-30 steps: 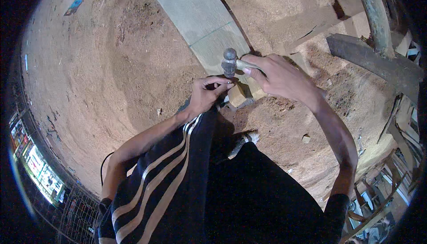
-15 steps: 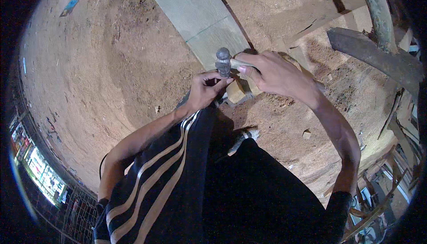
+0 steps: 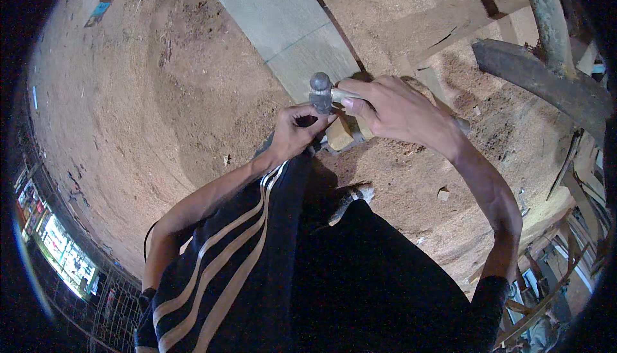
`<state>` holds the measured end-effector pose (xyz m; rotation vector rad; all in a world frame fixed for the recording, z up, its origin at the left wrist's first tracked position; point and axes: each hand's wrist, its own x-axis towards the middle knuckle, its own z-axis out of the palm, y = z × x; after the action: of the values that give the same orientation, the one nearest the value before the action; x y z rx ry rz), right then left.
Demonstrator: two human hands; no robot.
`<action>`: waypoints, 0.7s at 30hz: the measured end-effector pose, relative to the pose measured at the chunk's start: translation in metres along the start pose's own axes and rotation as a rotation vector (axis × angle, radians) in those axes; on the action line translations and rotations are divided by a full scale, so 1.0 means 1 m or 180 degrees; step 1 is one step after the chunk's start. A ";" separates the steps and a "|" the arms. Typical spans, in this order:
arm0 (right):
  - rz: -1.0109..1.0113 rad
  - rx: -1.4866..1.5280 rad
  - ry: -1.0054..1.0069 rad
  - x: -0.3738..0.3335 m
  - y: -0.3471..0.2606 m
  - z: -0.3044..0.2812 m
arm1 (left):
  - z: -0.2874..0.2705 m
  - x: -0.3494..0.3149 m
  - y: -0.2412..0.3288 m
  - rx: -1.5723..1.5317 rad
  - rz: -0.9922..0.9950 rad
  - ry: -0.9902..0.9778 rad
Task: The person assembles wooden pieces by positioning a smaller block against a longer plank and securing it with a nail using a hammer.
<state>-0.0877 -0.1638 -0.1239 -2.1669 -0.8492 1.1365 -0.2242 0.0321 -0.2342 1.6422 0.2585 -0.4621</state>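
Hammer head poised just above the pinching left hand

Nearest the body, the left hand (image 3: 297,135) has its fingertips closed in a pinch; what it holds is too small to tell. Just above and right, the right hand (image 3: 395,110) grips the hammer (image 3: 321,92), handle running rightward, head directly over the pinch. Beyond lie a small wooden block (image 3: 339,135) and a pale plank (image 3: 283,28) on sawdust.

bright coloured packages (image 3: 61,260) on shelves, lower left edge
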 end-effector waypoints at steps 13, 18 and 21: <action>0.0791 -0.0020 0.0862 -0.052 -0.005 -0.011 | -0.009 0.010 -0.039 0.0242 0.0362 -0.0200; 0.0189 0.0054 0.1421 -0.068 0.004 0.010 | 0.000 0.012 -0.048 -0.0150 0.0481 -0.0303; 0.0230 -0.0200 0.1371 -0.053 0.011 0.032 | -0.004 0.017 -0.054 -0.0016 0.0464 -0.0494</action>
<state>-0.1361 -0.2046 -0.1201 -2.3855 -0.6232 0.6392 -0.2315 0.0415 -0.2893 1.5983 0.0242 -0.4745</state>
